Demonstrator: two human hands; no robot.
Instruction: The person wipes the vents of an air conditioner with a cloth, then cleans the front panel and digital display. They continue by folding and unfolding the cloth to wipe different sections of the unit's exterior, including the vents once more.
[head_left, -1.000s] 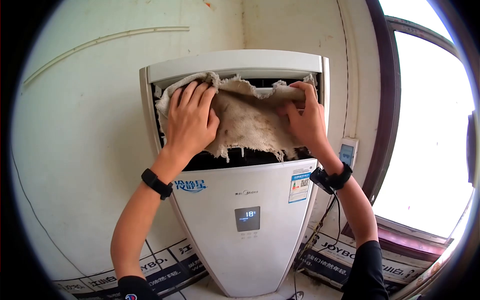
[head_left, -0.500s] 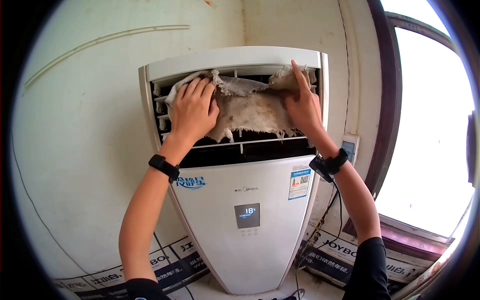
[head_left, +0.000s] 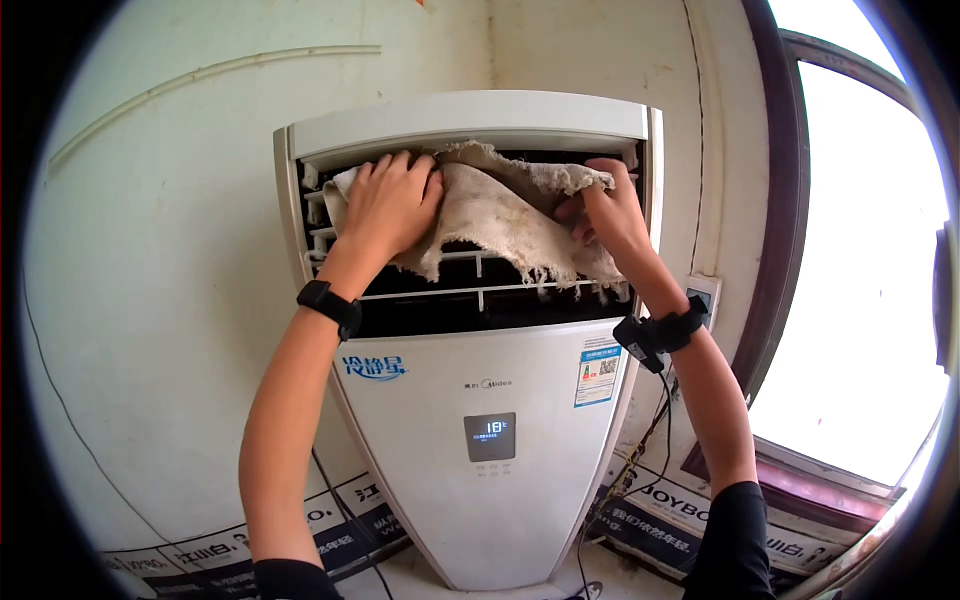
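A frayed, stained beige cloth [head_left: 500, 215] lies across the upper vent slats of a white standing air conditioner [head_left: 490, 520]. My left hand [head_left: 393, 205] presses on the cloth's left part with its fingers curled over it. At the right end of the vent, my right hand [head_left: 612, 213] pinches the cloth's right edge between thumb and fingers. The cloth's ragged lower edge hangs over the slats. Lower on the front, a lit display [head_left: 490, 438] reads 18.
A bright window [head_left: 850, 270] with a dark frame fills the right side. Cables [head_left: 640, 450] hang beside the unit at the right. A printed strip [head_left: 655, 505] runs along the wall's base. A small wall device [head_left: 703, 292] is behind my right wrist.
My right hand has closed on the cloth's right edge, where its index finger was pointing up before. The cloth's right part has shifted right and its middle is lifted into a fold.
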